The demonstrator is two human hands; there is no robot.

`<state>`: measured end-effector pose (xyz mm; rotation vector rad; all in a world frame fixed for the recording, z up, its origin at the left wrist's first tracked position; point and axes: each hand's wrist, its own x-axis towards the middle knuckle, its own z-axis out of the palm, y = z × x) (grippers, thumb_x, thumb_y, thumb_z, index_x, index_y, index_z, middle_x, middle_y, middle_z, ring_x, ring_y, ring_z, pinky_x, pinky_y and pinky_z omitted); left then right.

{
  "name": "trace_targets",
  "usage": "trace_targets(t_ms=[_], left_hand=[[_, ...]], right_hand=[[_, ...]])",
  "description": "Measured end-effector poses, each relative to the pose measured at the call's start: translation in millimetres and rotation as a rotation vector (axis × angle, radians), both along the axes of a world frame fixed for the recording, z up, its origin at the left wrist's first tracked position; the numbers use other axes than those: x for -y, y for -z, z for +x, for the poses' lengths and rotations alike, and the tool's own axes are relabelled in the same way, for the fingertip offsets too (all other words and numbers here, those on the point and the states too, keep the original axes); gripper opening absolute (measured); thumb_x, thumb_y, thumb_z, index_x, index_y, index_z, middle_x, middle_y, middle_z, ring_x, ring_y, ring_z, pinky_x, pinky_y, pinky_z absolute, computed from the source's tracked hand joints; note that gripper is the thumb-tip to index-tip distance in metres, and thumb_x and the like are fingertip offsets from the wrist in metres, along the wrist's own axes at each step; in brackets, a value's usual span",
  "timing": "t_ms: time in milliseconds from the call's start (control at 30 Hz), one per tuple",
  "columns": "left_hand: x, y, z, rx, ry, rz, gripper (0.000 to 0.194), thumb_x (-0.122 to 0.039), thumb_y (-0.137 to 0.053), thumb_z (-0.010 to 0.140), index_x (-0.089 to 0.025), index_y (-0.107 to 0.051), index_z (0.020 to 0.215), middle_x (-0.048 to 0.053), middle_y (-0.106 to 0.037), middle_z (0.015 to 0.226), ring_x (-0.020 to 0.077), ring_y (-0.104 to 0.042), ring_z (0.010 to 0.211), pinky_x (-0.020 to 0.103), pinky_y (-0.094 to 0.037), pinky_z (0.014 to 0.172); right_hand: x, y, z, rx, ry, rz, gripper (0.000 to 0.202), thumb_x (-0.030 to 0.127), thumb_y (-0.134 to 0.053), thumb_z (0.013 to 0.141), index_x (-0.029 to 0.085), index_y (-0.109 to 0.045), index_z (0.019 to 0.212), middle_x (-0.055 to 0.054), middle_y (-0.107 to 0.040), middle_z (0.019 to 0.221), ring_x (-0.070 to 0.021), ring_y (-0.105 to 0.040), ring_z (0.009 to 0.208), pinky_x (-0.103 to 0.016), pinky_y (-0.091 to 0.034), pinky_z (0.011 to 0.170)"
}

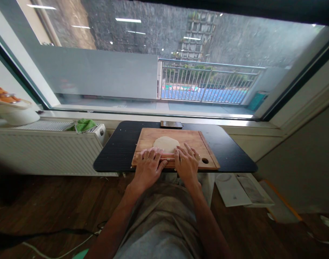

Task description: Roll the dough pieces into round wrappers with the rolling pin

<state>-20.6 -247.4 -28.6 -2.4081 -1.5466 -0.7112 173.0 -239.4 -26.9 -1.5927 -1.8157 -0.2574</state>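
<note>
A flat round of pale dough [166,143] lies on the wooden cutting board [190,137]. Along the dough's near edge, a rolling pin [168,156] runs crosswise. My left hand [150,163] is laid over the pin's left part, fingers forward and thumb toward the middle. Over its right part rests my right hand [187,160], its fingers a little spread and bent across it. Only the middle of the pin shows between the hands; its ends are mostly covered.
The board sits on a small black table [113,153], with a dark phone-like slab [171,125] behind it. A radiator [51,151] bearing a green cloth [85,125] stands left. Beyond is a large window. White flat panels [233,190] lie on the floor at right.
</note>
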Motion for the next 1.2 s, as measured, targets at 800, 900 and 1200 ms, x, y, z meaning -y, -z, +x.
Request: trace_targets(t_ms=[800, 900, 1200], left_hand=[[-2.5, -0.6, 6.7, -0.017, -0.008, 0.027, 0.057, -0.052, -0.045, 0.113, -0.024, -0.054, 0.162, 0.015, -0.067, 0.150, 0.0350, -0.058, 0.135, 0.056, -0.041, 0.118], [-2.2, -0.9, 5.5, 0.002, 0.001, 0.018, 0.054, -0.052, -0.046, 0.113, -0.027, -0.057, 0.159, 0.014, -0.068, 0.147, 0.0346, -0.059, 0.134, 0.056, -0.041, 0.118], [-2.4, -0.9, 4.6, 0.010, 0.004, 0.008, 0.048, -0.049, -0.047, 0.113, -0.027, -0.061, 0.153, 0.013, -0.071, 0.140, 0.0339, -0.059, 0.131, 0.056, -0.039, 0.119]], right_hand=[[-79.4, -22.3, 4.1, 0.173, -0.073, -0.234, 0.043, 0.039, -0.041, 0.118, 0.031, -0.073, 0.145, -0.006, -0.075, 0.148, -0.0300, -0.057, 0.151, -0.052, -0.042, 0.125], [-63.5, -16.7, 6.2, 0.147, -0.077, -0.210, 0.045, 0.036, -0.038, 0.118, 0.027, -0.073, 0.146, -0.009, -0.074, 0.149, -0.0283, -0.059, 0.150, -0.051, -0.038, 0.128], [-16.7, -12.1, 7.7, 0.144, -0.031, -0.166, 0.050, 0.034, -0.034, 0.118, 0.020, -0.076, 0.141, -0.011, -0.072, 0.152, -0.0277, -0.056, 0.153, -0.051, -0.030, 0.134]])
